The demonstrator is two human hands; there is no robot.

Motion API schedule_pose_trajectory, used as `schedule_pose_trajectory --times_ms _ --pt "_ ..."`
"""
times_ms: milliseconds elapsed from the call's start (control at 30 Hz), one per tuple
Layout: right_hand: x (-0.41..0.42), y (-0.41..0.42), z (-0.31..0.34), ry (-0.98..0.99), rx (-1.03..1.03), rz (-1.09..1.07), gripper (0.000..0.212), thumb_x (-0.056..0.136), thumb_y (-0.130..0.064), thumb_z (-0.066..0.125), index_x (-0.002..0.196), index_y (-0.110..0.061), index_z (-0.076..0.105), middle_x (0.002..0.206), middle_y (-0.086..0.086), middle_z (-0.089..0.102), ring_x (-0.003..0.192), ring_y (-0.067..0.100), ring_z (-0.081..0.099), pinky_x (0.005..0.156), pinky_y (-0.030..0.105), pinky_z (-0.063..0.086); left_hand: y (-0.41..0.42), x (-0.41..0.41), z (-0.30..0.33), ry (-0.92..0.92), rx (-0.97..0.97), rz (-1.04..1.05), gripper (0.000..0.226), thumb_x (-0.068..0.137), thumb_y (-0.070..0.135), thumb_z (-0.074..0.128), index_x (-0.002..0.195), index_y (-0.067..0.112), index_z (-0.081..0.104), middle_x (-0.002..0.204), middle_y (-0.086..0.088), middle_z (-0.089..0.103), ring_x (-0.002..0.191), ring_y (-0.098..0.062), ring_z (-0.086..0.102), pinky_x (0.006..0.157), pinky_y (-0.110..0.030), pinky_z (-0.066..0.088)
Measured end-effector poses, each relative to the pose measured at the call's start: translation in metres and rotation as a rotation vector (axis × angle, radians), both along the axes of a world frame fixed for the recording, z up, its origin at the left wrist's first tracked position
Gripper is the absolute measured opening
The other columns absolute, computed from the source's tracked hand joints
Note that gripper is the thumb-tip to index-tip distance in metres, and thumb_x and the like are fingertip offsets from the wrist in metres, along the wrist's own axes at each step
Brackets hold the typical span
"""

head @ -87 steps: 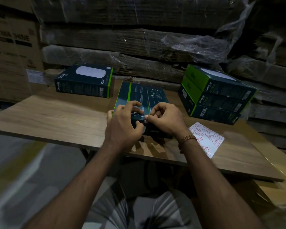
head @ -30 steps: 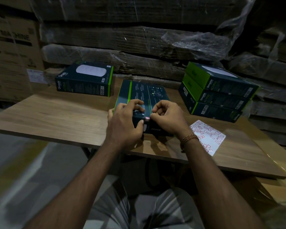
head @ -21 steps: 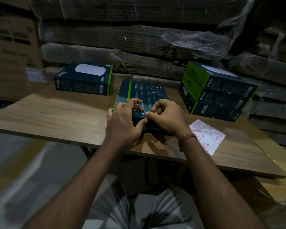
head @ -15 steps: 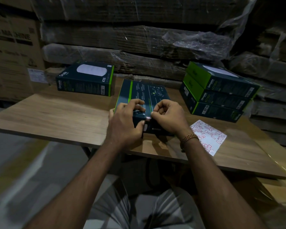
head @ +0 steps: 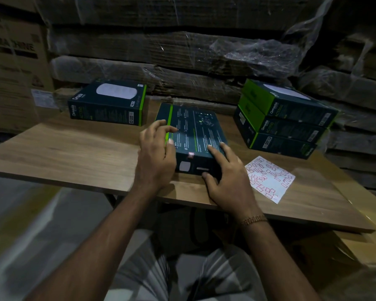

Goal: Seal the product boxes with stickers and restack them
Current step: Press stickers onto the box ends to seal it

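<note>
Big brown cardboard cartons wrapped in clear plastic point(head: 182, 51) fill the wall behind a long wooden tabletop point(head: 63, 153). The room is dim, so small print is hard to read.

On the right of the tabletop stands a stack of three dark boxes with green sides point(head: 282, 120). At the back left lies one more dark box with a white oval picture on top point(head: 109, 103). I cannot tell if these boxes have stickers on them yet.

In the middle, close to the front edge, lies the dark flat product box with white print on top point(head: 193, 131). A small red and white sticker point(head: 191, 155) sits on its near top edge, folded over the rim — so I think this box is now sealed, or almost. Next it needs a lift onto a stack; which stack I cannot say.

The left hand point(head: 156, 157) lies against the box's left side with fingers loosely spread, not clamped. The right hand point(head: 228, 177) grips the near right corner, fingers on top, thumb on the front face.

Just right of it lies a white paper sheet of small red stickers point(head: 269, 179) — some spots look bare. The person's wrists hide part of the box's front.
</note>
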State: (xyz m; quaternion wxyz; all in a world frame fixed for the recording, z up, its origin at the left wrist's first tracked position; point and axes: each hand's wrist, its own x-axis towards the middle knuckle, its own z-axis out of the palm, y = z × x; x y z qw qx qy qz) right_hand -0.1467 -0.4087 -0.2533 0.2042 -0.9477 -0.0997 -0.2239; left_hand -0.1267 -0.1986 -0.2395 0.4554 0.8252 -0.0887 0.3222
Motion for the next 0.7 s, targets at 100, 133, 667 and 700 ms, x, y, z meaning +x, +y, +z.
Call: schedule_pose_trajectory --times_ms 100,133,667,700 --pt "0.000 0.002 -0.001 -0.036 0.013 0.003 0.076 0.094 -0.028 0.076 0.162 -0.034 0.042 0.172 0.000 0.031 0.152 0.030 0.037 0.123 0.048 0.041 0.001 0.004 -0.002 0.005 -0.047 0.060 0.027 0.110 0.027 0.049 0.135 0.021 0.059 0.157 -0.001 0.041 0.145 -0.016 0.030 0.104 -0.034 0.038" --pt "0.000 0.002 -0.002 -0.046 0.023 0.000 0.074 0.095 -0.026 0.076 0.161 -0.033 0.044 0.172 0.000 0.032 0.152 0.030 0.037 0.123 0.046 0.041 0.002 0.004 -0.003 0.024 -0.071 0.092 0.027 0.109 0.025 0.053 0.136 0.021 0.058 0.157 -0.001 0.043 0.144 -0.017 0.033 0.101 -0.033 0.039" --pt "-0.020 0.006 -0.002 -0.371 0.238 0.167 0.056 0.087 -0.019 0.089 0.140 -0.018 0.070 0.147 -0.003 0.062 0.137 0.022 0.057 0.118 0.033 0.043 0.014 -0.026 0.014 0.271 -1.155 0.097 0.025 0.097 0.040 0.073 0.118 0.032 0.060 0.119 -0.004 0.073 0.100 -0.018 0.071 0.078 -0.038 0.059" --pt "-0.022 0.009 -0.003 -0.384 0.246 0.176 0.056 0.087 -0.019 0.090 0.139 -0.018 0.070 0.146 -0.002 0.063 0.136 0.022 0.057 0.118 0.032 0.043 0.012 -0.030 0.014 0.245 -1.219 0.123 0.030 0.096 0.040 0.074 0.120 0.029 0.059 0.119 -0.003 0.072 0.101 -0.017 0.070 0.084 -0.040 0.061"
